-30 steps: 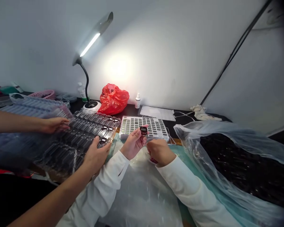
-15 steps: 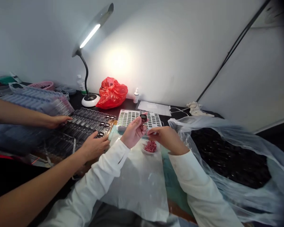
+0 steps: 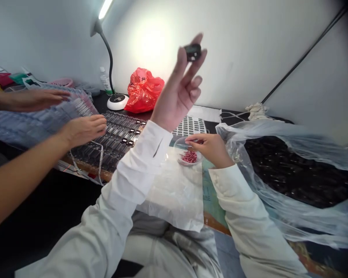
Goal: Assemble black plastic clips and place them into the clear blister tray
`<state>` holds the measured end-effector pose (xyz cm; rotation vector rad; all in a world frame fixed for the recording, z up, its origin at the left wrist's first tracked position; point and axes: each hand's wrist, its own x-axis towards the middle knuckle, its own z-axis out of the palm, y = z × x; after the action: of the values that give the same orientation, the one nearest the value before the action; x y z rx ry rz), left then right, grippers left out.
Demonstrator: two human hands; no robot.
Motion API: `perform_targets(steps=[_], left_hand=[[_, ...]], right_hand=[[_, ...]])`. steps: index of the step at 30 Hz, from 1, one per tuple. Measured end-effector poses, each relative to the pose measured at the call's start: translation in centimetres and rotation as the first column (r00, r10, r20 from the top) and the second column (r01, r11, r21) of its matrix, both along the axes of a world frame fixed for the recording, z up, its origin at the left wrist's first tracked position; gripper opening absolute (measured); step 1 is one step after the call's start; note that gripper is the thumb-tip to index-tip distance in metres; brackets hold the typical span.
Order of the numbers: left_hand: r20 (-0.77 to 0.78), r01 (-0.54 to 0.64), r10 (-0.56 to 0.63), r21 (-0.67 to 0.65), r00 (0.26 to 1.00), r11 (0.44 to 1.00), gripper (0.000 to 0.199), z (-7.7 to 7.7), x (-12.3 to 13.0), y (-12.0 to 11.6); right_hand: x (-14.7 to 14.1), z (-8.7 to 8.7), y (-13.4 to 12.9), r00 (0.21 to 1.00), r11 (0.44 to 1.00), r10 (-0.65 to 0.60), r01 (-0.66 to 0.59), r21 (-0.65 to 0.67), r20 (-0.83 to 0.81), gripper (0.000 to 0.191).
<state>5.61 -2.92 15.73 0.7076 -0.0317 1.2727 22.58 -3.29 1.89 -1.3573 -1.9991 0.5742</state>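
Note:
My left hand (image 3: 176, 92) is raised in front of the wall. Its thumb and fingers grip a small black oval part (image 3: 193, 52) with a shiny face and a few light spots. My right hand (image 3: 216, 150) hovers at the edge of a clear round bowl (image 3: 178, 161), thumb and fingertips pinched together. Whatever is between them, if anything, is too small to make out. Short thin red-pink pieces (image 3: 189, 156), perhaps wires, lie in the bowl. Behind it, partly covered by my left hand, is a white tray (image 3: 195, 125) with rows of small dark rectangles.
At left, a co-worker's two hands (image 3: 82, 129) are above clear plastic trays (image 3: 116, 135) with black parts. Stacked blister trays (image 3: 46, 119) stand beyond. A lamp (image 3: 117, 101) and red bag (image 3: 145, 92) are behind. Right is an open plastic bag (image 3: 295, 173) of black pieces.
My left hand has risen well above the tray with the black part. My right hand stays pinched by the bowl. The co-worker's hands have moved off the black parts, leftward. The view has shifted.

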Motion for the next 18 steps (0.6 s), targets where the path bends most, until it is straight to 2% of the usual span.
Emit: perform_targets(steps=[2,4,6,8,10,12,15,18], left_hand=[[0.005,0.006,-0.006,-0.027,1.0,1.0,0.038,-2.0,1.0,-0.1],[-0.036,-0.015,0.011,-0.102,0.999,0.995,0.033,-4.9,2.1,0.2],[-0.087,-0.022,0.012,-0.122,0.996,0.992,0.026,-7.9,2.6,0.6],[-0.141,-0.007,-0.013,-0.144,0.99,0.99,0.034,-10.7,2.5,0.8],[-0.161,0.015,-0.044,-0.179,0.986,0.984,0.044,-12.8,2.0,0.6],[-0.164,0.015,-0.054,-0.233,0.985,0.972,0.048,-14.2,1.4,0.3],[-0.147,-0.025,-0.02,-0.302,0.989,0.953,0.048,-15.3,0.8,-0.1],[-0.148,-0.049,-0.003,-0.346,0.989,0.937,0.045,-15.6,0.6,0.0]], right_hand=[[0.2,-0.2,0.0,1.0,1.0,-0.005,0.005,0.025,-0.005,0.013],[0.4,-0.4,0.1,0.999,0.998,-0.011,0.013,0.059,-0.031,0.016],[0.7,-0.7,0.1,0.994,0.995,-0.02,0.029,0.092,-0.104,0.017],[1.0,-1.0,0.1,0.976,0.995,-0.033,0.053,0.085,-0.216,0.017],[1.3,-1.1,0.1,0.94,0.995,-0.083,0.096,0.023,-0.331,0.019],[1.4,-1.0,0.1,0.87,0.987,-0.161,0.146,-0.069,-0.466,0.021],[1.1,-0.7,0.0,0.692,0.973,-0.23,0.144,-0.181,-0.685,0.026],[0.7,-0.5,-0.1,0.628,0.973,-0.229,0.13,-0.189,-0.744,0.029]])
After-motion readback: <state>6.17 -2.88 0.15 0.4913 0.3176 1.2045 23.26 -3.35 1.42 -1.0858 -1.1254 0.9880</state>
